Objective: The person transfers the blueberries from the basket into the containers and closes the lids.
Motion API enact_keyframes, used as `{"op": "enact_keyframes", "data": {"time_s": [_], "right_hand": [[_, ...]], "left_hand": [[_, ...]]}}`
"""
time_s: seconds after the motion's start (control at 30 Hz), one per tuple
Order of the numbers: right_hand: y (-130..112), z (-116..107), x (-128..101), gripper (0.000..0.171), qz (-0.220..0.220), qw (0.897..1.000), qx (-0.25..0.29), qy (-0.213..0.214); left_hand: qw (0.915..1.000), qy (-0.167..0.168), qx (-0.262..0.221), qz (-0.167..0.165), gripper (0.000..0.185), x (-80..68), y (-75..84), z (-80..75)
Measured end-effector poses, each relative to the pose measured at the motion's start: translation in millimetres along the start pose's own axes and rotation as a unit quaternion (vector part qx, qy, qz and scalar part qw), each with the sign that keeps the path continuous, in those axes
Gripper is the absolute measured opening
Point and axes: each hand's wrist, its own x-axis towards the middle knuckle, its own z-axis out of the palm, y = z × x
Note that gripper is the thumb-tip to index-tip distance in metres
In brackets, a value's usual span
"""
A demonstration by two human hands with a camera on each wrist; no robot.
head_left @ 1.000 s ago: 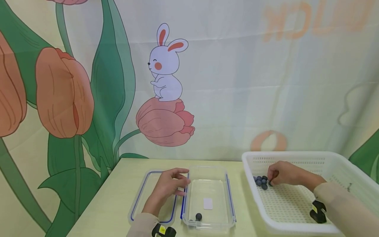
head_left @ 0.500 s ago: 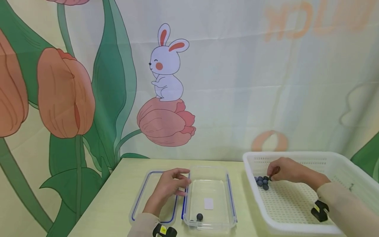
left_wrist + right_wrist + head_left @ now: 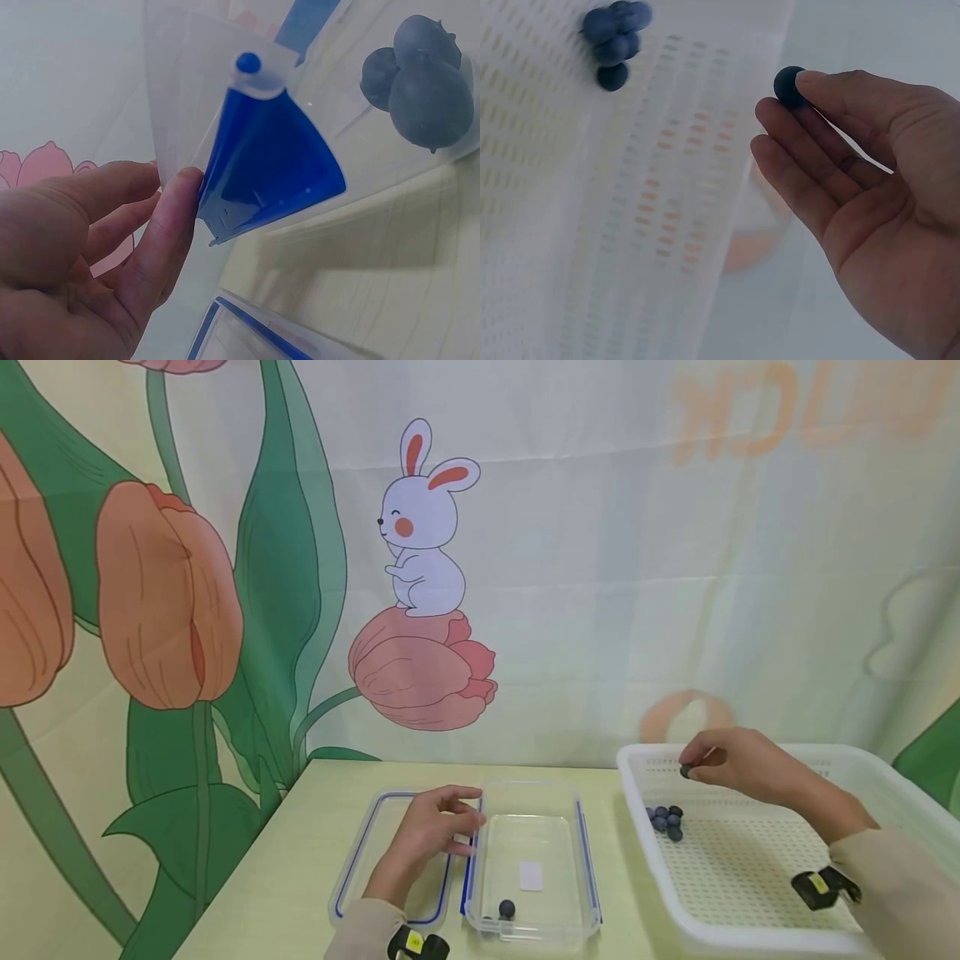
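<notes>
My right hand [image 3: 753, 768] pinches a dark blueberry [image 3: 786, 87] between thumb and fingertips, raised beside the back wall of a white perforated basket [image 3: 750, 860]. Below it, several blueberries [image 3: 662, 818] sit clustered in the basket's left corner. My left hand [image 3: 427, 822] has its fingers loosely extended, fingertips touching the left side of a clear plastic box [image 3: 555, 839] at its blue latch [image 3: 262, 165]. Three blueberries [image 3: 429, 101] lie together at the near end of that box; in the head view the box wall partly obscures them.
A clear lid [image 3: 356, 868] with a blue seal lies on the pale table [image 3: 270, 877] left of the box, partly under my left hand and forearm. Behind the table hangs a printed curtain [image 3: 562, 568] with tulips and a rabbit.
My right hand has lifted a blueberry up from the cluster, rising to the height of the basket's back rim. The left hand keeps its place at the box.
</notes>
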Motion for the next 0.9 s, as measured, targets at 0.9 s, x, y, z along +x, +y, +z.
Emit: {"op": "enact_keyframes", "data": {"time_s": [0.9], "right_hand": [[-106,15,-23,0.017,-0.095,0.98,0.123,0.128]], "left_hand": [[1.0,0.002,0.001,-0.004,0.042,0.5,-0.5,0.3]]}}
